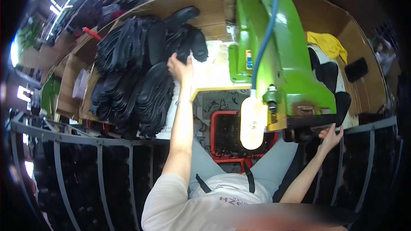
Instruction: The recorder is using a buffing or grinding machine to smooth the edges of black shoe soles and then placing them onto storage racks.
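My left hand (181,69) reaches up to a large pile of black shoe soles (155,42). Its thumb and fingers are apart around the near end of one sole, and it does not visibly grip it. On the right, my right hand (330,138) is below the dark front end of a green machine (295,60), fingers spread. Its fingertips come close to that machine's lower edge and to the tip of a black sole (343,105); whether they touch is hard to make out. More black soles (329,76) lie behind the machine's right side.
Cardboard walls (195,6) surround the white worktop (216,62). A lit yellow-white lamp (252,124) hangs on a blue cable in front. A red-rimmed bin (212,134) stands between my legs. A yellow cloth (327,45) and a dark flat object (356,69) lie right. Metal rails (100,139) run alongside.
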Action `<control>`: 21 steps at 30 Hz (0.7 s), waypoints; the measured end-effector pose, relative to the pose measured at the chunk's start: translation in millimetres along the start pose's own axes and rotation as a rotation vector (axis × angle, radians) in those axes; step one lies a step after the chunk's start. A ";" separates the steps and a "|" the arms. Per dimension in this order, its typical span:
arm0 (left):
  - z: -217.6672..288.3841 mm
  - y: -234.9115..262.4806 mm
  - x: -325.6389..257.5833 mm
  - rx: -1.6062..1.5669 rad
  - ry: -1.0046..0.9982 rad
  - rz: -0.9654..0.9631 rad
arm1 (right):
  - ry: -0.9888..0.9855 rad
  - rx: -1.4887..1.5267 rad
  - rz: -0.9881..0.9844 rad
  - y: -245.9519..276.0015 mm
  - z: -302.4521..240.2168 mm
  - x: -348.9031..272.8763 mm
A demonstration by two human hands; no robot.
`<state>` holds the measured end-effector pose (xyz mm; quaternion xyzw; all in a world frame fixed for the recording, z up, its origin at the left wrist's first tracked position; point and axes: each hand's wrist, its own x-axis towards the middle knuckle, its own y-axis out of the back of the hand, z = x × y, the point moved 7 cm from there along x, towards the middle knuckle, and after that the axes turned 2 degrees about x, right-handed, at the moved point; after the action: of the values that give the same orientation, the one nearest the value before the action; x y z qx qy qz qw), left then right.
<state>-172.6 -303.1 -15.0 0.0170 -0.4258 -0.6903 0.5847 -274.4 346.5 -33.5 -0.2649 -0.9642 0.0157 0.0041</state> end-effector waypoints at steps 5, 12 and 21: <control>-1.7 -16.9 14.5 0.293 0.185 -0.031 | 0.023 -0.129 -0.146 8.7 25.5 -40.1; 0.7 -8.7 3.4 0.310 -0.067 0.025 | -0.050 -0.117 -0.314 -10.1 57.8 -82.9; 23.4 127.7 -144.2 -0.487 -0.235 -0.021 | -0.392 -0.010 -0.966 -94.5 71.3 -205.4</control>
<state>-38.1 -165.4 9.1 -0.2001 -0.3119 -0.7756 0.5110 -147.2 158.4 -101.6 0.2183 -0.9591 0.0566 -0.1712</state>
